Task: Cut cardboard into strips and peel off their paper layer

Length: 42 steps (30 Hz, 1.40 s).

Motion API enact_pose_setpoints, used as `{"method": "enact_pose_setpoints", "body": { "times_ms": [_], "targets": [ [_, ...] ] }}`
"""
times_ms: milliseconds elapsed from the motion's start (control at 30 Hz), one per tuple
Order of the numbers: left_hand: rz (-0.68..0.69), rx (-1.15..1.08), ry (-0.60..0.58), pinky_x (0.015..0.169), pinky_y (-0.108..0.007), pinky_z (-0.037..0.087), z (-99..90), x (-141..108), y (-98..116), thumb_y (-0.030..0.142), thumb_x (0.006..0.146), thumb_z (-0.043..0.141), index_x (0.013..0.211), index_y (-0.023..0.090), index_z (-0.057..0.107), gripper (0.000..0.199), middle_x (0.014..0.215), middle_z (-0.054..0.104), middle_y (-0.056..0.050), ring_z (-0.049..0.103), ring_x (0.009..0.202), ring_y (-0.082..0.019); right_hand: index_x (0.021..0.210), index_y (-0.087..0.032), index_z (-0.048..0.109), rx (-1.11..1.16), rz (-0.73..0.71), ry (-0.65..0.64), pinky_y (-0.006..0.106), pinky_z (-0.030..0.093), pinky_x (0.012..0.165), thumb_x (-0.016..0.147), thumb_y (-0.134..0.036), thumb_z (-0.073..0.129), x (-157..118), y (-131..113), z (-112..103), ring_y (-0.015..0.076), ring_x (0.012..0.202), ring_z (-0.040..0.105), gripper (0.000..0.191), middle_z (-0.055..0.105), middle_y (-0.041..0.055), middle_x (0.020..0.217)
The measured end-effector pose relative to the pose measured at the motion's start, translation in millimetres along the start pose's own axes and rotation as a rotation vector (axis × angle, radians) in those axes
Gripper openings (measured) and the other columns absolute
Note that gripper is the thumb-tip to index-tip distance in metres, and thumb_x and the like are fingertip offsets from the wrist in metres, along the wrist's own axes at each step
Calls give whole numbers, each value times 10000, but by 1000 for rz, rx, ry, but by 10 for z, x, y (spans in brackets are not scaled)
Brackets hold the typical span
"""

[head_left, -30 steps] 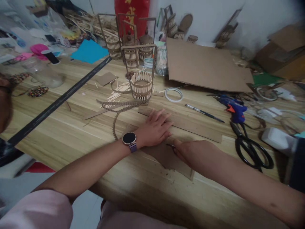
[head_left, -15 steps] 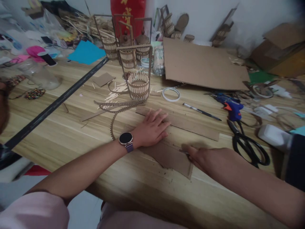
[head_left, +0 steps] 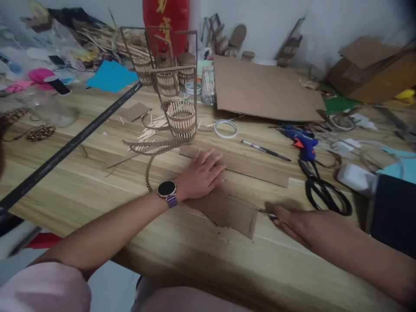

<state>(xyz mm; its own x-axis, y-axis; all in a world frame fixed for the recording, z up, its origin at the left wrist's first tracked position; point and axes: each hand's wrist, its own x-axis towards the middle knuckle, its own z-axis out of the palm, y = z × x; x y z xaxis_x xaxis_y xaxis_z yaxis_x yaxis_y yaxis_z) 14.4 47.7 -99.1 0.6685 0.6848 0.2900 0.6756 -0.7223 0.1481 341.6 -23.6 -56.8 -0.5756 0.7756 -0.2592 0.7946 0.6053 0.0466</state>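
Flat brown cardboard [head_left: 230, 212] with a ragged near edge lay on the smooth wooden desk [head_left: 156, 242]. Its long side ran left to right, slanting a bit. The left hand [head_left: 202, 175] spread open over its left end. The right hand's grip [head_left: 276, 215] pinched a thin tool [head_left: 266, 213], tip pointing left.

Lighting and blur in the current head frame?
Head view: dim light, shadow along the near edge of the table, top right corner dark; head view: left hand readable, thin tool in right hand too blurred to identify; head view: glass jar and cardboard box soft toward the sides.
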Motion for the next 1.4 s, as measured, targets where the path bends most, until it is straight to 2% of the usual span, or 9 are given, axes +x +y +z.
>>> {"method": "enact_pose_setpoints", "body": {
  "times_ms": [200, 300, 467, 767, 867, 967, 1133, 1267, 1400],
  "targets": [
    [56, -40, -17, 1245, -593, 257, -239, -92, -24, 525, 1064, 430, 1327, 109, 639, 534, 1492, 540, -197, 404, 1451, -358, 1235, -236, 612, 111, -53, -12, 297, 465, 469, 1043, -330, 373, -47, 66, -81, 232, 556, 730, 321, 745, 21, 675],
    [108, -40, -241, 1203, -503, 345, -546, -289, -87, 662, 908, 656, 1376, 116, 595, 722, 1477, 547, -196, 470, 1379, -346, 1223, -239, 625, 150, -25, -5, 311, 493, 481, 1040, -358, 360, -104, 146, -65, 243, 571, 739, 344, 756, 35, 685],
    [-29, 21, -489, 1043, -364, 450, -858, -532, -168, 409, 845, 815, 1363, 156, 599, 615, 1337, 614, -119, 562, 1220, -280, 1131, -259, 643, 171, 16, -22, 313, 497, 506, 1034, -380, 369, -142, 199, -77, 245, 592, 741, 316, 739, 33, 670],
    [102, -43, -295, 989, -420, 498, -506, -307, 405, 521, 831, 815, 1300, 102, 633, 654, 1258, 651, -147, 599, 1151, -307, 1000, -238, 600, 55, -34, 1, 301, 287, 484, 1050, -387, 366, 218, -302, -340, 209, 551, 670, 283, 677, 9, 628],
    [102, 69, -147, 1085, -453, 455, -414, -500, 615, 491, 885, 770, 1338, 57, 602, 650, 1370, 622, -195, 550, 1276, -336, 1005, -218, 610, 32, -55, -43, 306, 252, 484, 1053, -352, 369, 386, -507, -423, 200, 567, 674, 279, 726, 35, 711],
    [97, 162, -46, 1064, -426, 480, -325, -799, 779, 332, 986, 646, 1289, 39, 632, 421, 1335, 657, -193, 579, 1259, -316, 1032, -200, 638, 9, -38, -96, 304, 245, 473, 1035, -312, 404, 540, -648, -498, 195, 579, 674, 259, 743, 52, 739],
    [28, 163, -97, 966, -390, 568, -272, -972, 888, 116, 975, 529, 1297, 49, 628, 343, 1331, 662, -190, 609, 1256, -307, 1089, -184, 659, -33, -2, -152, 286, 277, 486, 1054, -303, 409, 758, -780, -587, 204, 701, 738, 279, 779, 77, 819],
    [-54, 87, -120, 954, -412, 601, -323, -867, 882, 131, 978, 511, 1203, 127, 666, 273, 1303, 661, -185, 619, 1253, -315, 1070, -179, 660, -90, -15, -182, 274, 283, 473, 1054, -295, 422, 919, -907, -653, 230, 737, 763, 265, 785, 93, 834],
    [-86, 102, -80, 998, -435, 595, -301, -852, 916, 134, 994, 488, 1341, 122, 603, 365, 1342, 646, -202, 600, 1311, -334, 1060, -160, 679, -107, -54, -184, 280, 359, 504, 1043, -200, 419, 1079, -1049, -725, 267, 819, 779, 264, 788, 123, 875]
  ]
}}
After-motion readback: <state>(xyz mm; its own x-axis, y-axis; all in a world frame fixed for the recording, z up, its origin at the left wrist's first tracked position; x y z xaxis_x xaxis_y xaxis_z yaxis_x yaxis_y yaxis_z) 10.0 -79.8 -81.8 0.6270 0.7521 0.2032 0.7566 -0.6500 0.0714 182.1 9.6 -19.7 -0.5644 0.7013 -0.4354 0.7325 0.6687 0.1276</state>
